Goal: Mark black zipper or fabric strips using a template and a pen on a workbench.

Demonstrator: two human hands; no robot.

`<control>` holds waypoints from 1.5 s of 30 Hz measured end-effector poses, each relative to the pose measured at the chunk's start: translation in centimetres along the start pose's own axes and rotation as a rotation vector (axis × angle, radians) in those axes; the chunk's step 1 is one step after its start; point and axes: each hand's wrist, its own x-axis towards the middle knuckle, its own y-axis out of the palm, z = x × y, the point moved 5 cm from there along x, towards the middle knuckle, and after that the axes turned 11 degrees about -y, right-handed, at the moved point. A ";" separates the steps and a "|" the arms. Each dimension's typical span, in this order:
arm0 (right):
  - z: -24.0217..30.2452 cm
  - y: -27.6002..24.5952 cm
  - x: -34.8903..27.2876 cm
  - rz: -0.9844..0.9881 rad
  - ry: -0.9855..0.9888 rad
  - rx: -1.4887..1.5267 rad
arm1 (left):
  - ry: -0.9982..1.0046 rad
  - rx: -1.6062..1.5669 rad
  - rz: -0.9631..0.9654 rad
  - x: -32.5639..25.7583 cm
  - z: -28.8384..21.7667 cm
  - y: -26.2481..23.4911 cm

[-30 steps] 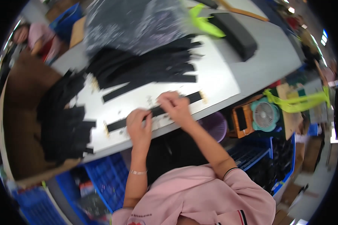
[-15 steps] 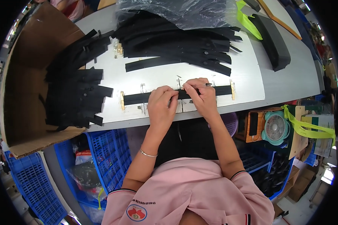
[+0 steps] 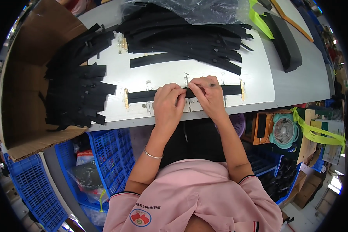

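The left hand and the right hand meet over the middle of a black strap that lies flat along the near edge of a white board on the grey surface. Both hands' fingers are closed together, pinched on the strap where it crosses a small marker at the board's centre; the fingertips of the two hands nearly touch. The strap runs left to right between two wooden stops, the left stop at one end and the right stop at the other.

Farther back on the board a single strap lies alone, and behind it a pile of the same black straps fans out, partly under a clear plastic bag. To the left, another stack of straps rests in an open cardboard box. A long black foam bar lies on the surface to the right. Below the surface's edge stand blue crates on the left and a small teal fan on the right. The person wears a pink shirt and a thin bracelet on the left wrist.
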 end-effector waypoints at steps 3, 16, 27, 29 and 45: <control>-0.1 -0.3 -0.3 -0.039 0.011 0.013 | 0.001 -0.011 -0.003 0.0 0.1 0.0; -0.3 -0.1 -0.5 0.063 -0.080 0.104 | -0.009 -0.011 0.008 0.2 -0.1 0.3; -3.5 -7.6 -3.1 -0.357 0.417 0.342 | -0.025 0.063 0.026 0.0 -0.3 -0.1; -5.3 -8.7 -3.7 -0.321 0.427 0.302 | -0.020 0.062 0.031 0.0 -0.5 0.0; -6.4 -8.1 -4.0 -0.178 0.347 0.125 | 0.177 0.003 0.134 0.3 -5.7 8.2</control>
